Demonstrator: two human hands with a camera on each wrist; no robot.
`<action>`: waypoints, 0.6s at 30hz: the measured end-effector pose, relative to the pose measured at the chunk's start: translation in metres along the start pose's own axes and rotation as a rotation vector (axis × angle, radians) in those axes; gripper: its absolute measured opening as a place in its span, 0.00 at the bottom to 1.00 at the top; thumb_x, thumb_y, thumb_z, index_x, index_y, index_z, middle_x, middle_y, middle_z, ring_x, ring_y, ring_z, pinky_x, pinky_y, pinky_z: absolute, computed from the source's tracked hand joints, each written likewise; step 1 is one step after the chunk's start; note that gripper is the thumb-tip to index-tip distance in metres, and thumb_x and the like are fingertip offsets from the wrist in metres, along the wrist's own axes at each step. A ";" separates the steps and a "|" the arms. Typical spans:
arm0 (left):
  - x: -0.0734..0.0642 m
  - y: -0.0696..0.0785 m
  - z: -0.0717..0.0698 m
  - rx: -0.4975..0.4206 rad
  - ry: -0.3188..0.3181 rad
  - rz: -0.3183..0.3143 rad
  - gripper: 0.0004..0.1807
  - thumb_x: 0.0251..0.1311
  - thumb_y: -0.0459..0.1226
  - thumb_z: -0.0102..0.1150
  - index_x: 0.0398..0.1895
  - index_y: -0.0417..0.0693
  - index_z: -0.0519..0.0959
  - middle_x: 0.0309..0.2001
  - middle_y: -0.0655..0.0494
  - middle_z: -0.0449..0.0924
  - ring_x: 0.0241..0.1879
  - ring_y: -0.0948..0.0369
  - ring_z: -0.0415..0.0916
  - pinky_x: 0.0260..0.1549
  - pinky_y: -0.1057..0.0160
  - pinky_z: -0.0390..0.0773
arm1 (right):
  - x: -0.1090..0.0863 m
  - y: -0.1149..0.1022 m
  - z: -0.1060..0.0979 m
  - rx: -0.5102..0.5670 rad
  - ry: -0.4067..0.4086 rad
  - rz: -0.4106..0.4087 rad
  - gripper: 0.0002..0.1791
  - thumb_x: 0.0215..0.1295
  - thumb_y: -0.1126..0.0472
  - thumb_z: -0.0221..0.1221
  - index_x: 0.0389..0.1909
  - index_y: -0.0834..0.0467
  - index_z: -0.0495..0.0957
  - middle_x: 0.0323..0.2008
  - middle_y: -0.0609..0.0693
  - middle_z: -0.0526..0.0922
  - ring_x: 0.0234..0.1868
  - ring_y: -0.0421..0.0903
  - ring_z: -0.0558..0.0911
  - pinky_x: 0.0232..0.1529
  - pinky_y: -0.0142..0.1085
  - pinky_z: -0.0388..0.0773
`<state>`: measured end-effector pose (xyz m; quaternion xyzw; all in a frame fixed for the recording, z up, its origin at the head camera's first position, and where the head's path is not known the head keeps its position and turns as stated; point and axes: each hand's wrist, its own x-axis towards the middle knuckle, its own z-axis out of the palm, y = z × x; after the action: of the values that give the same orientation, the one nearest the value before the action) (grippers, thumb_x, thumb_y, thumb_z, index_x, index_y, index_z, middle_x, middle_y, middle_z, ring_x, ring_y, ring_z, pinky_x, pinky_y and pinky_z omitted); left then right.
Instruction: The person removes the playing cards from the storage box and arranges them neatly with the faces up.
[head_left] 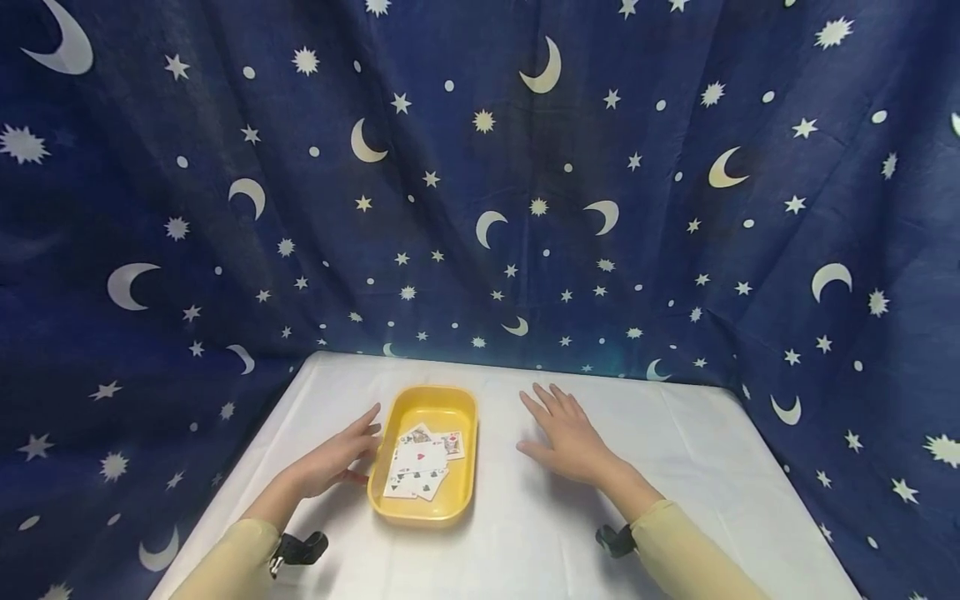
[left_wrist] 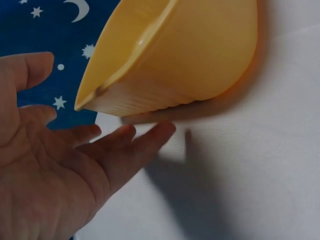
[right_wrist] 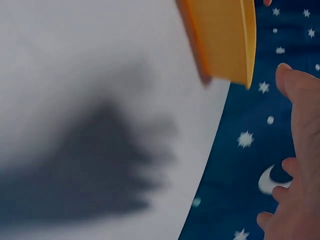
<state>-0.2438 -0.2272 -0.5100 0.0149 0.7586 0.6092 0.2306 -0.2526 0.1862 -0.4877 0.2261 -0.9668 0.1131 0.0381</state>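
A yellow plastic tray (head_left: pixel 465 492) stands on the white table, left of its middle. Several playing cards (head_left: pixel 420 462) lie face up in it, overlapping; a heart card is on top. My left hand (head_left: pixel 337 458) is beside the tray's left wall, its fingers spread and loosely bent, holding nothing. In the left wrist view a small gap shows between the left hand (left_wrist: pixel 65 155) and the tray's wall (left_wrist: pixel 190 60). To the right of the tray, my right hand (head_left: pixel 570 437) hovers over the table with its fingers extended, casting a shadow. Nothing is in it.
A white cloth (head_left: pixel 517 533) covers the table. Behind it and at both sides hangs a dark blue curtain (head_left: pixel 450 208) with moons and stars. A dark wrist device (head_left: pixel 300 548) is on the left wrist, and another dark device (head_left: pixel 617 540) on the right.
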 end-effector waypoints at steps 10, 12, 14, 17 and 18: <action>0.003 -0.017 0.000 -0.066 -0.053 0.010 0.46 0.70 0.34 0.51 0.85 0.60 0.40 0.79 0.34 0.47 0.62 0.44 0.71 0.47 0.46 0.82 | 0.036 -0.050 0.008 0.081 -0.082 -0.101 0.45 0.69 0.39 0.60 0.82 0.45 0.53 0.82 0.49 0.48 0.81 0.56 0.46 0.76 0.55 0.50; 0.003 -0.019 0.000 -0.076 -0.065 0.018 0.44 0.72 0.35 0.50 0.85 0.61 0.40 0.79 0.34 0.48 0.61 0.44 0.73 0.46 0.47 0.83 | 0.042 -0.057 0.011 0.080 -0.095 -0.118 0.44 0.70 0.40 0.59 0.82 0.45 0.53 0.82 0.49 0.47 0.81 0.55 0.46 0.76 0.54 0.49; 0.003 -0.020 0.000 -0.095 -0.079 0.022 0.44 0.73 0.35 0.50 0.85 0.61 0.39 0.79 0.34 0.49 0.61 0.44 0.74 0.46 0.47 0.83 | 0.049 -0.064 0.013 0.082 -0.107 -0.133 0.44 0.70 0.40 0.59 0.82 0.45 0.53 0.82 0.49 0.48 0.81 0.55 0.46 0.76 0.54 0.49; 0.003 -0.022 -0.001 -0.116 -0.087 0.026 0.44 0.73 0.36 0.51 0.85 0.62 0.40 0.79 0.35 0.50 0.61 0.44 0.76 0.45 0.47 0.84 | 0.057 -0.073 0.015 0.090 -0.118 -0.153 0.44 0.69 0.42 0.60 0.82 0.46 0.55 0.82 0.49 0.49 0.81 0.56 0.46 0.77 0.53 0.48; 0.003 -0.022 0.000 -0.121 -0.091 0.027 0.44 0.73 0.35 0.51 0.85 0.62 0.40 0.79 0.34 0.50 0.60 0.44 0.76 0.45 0.46 0.84 | 0.059 -0.076 0.016 0.090 -0.121 -0.163 0.44 0.69 0.42 0.61 0.81 0.46 0.55 0.82 0.49 0.50 0.81 0.56 0.47 0.77 0.53 0.48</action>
<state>-0.2409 -0.2324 -0.5314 0.0388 0.7090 0.6557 0.2568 -0.2721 0.0912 -0.4802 0.3119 -0.9396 0.1391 -0.0215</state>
